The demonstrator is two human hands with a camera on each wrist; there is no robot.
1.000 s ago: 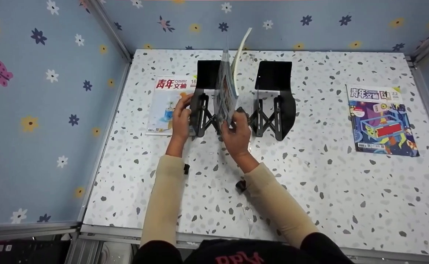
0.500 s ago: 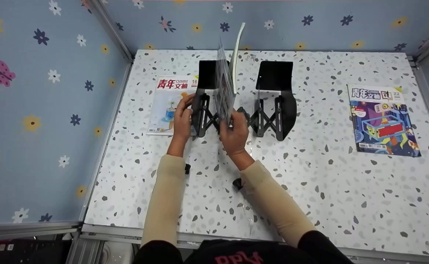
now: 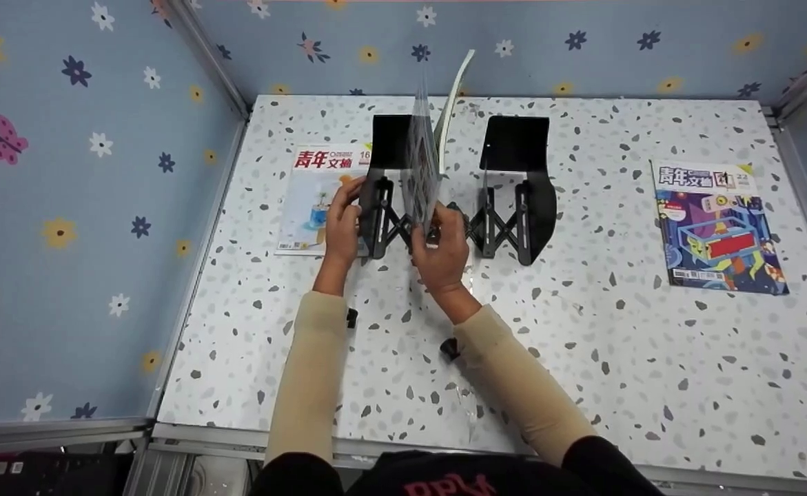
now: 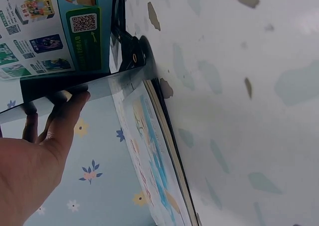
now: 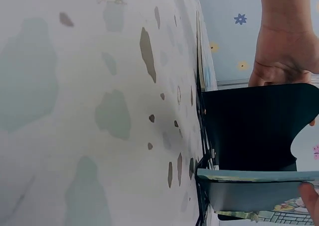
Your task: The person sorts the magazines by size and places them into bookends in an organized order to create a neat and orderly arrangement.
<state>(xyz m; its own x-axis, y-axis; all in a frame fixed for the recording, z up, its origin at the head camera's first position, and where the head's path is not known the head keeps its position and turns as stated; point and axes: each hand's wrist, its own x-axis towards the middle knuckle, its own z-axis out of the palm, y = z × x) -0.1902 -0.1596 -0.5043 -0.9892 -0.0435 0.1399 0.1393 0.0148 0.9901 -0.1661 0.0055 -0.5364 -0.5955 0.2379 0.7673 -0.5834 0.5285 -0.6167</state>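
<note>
Your forearms reached forward in beige sleeves [image 3: 310, 372], the left almost straight ahead, the right slanting inward. Your left hand [image 3: 341, 227] pressed loosely extended fingers against the outer face of the black end panel [image 3: 370, 219], while your right hand [image 3: 442, 251] pinched the near lower edge of the upright magazine [image 3: 422, 165]. That magazine rose ahead of your right hand, between the two ends of the black stand [image 3: 489, 224] — whether it touched the base, I could not tell. Its far end parted, one pale section curving rightward. A gap ran from there to the stand's right end; beyond, right of your right hand, white tabletop [image 3: 582, 386] with grey flecks stretched to a flat colourful magazine [image 3: 723, 231]. Left of your left hand lay a glossy white-covered magazine [image 3: 300, 200]. Crossed, slotted struts joined the stand's smooth, curved ends.
</note>
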